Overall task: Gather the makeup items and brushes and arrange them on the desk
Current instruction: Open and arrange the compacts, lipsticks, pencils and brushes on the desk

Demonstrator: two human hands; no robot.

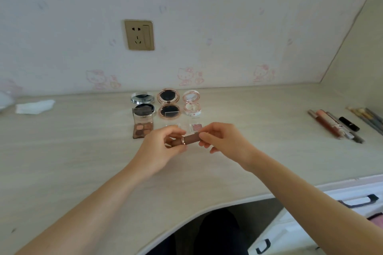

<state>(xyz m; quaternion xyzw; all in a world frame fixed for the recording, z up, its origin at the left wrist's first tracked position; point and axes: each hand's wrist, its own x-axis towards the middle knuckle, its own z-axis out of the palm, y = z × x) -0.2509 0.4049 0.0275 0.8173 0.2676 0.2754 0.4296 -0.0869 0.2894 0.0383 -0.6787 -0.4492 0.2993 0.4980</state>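
Both hands grasp one brown lipstick tube: left hand pinches one end, right hand the other. It is held just in front of the eyeshadow palette, above the desk.

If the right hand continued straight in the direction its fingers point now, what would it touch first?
Its fingers point left along the brown lipstick tube that the right hand pinches, so it would probably meet the left hand, which grips the other end.

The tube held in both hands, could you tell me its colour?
Brown tube, rose-gold ring; head view.
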